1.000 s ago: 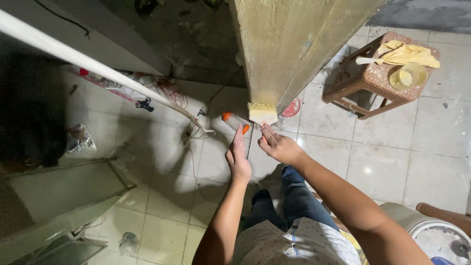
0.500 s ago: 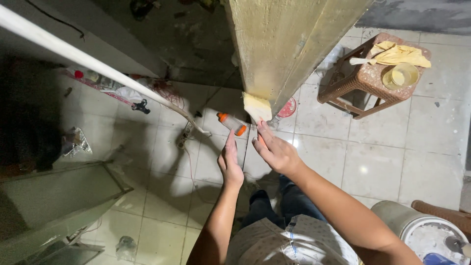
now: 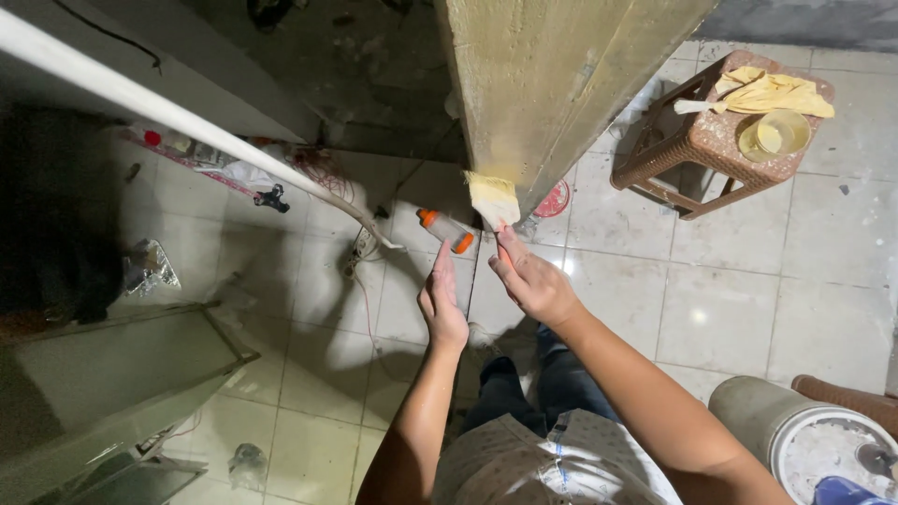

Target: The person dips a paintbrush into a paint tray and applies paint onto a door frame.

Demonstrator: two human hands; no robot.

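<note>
Gripping a paintbrush (image 3: 494, 201), the right hand (image 3: 533, 281) has its fingers clamped on the handle, and the long axis runs up and away from the person, bristles leading. Those bristles are pale yellow, splayed flat and pressed against the bottom corner of a tall wooden panel (image 3: 561, 84), whose face looks rough and carries a dull yellow-green coat. The left hand (image 3: 441, 304) hangs just beside the right one, fingers together and stretched out, holding nothing that I can see; its fingertips point toward a small grey can (image 3: 445, 230) with orange ends lying on its side on the floor, tipped diagonally from upper left to lower right, just left of the brush.

Underfoot is a floor (image 3: 730, 309) of pale glossy tiles, dusty and speckled. Over to the right stands a brown woven-pattern plastic stool (image 3: 697, 150), and on its seat sit 1 shallow yellow bowl (image 3: 774, 137), what it holds too small to tell, plus a crumpled yellow cloth (image 3: 772, 92) and a pale stick-like tool. Bottom right, a round grey bucket (image 3: 795, 435) holds whitish material. A red round lid (image 3: 554, 199) peeks out behind the panel's edge. A long white pipe (image 3: 178, 117) slants across the left side, with tangled cords and litter under it, and a flat grey-green board (image 3: 103, 374) leans low on the left.
</note>
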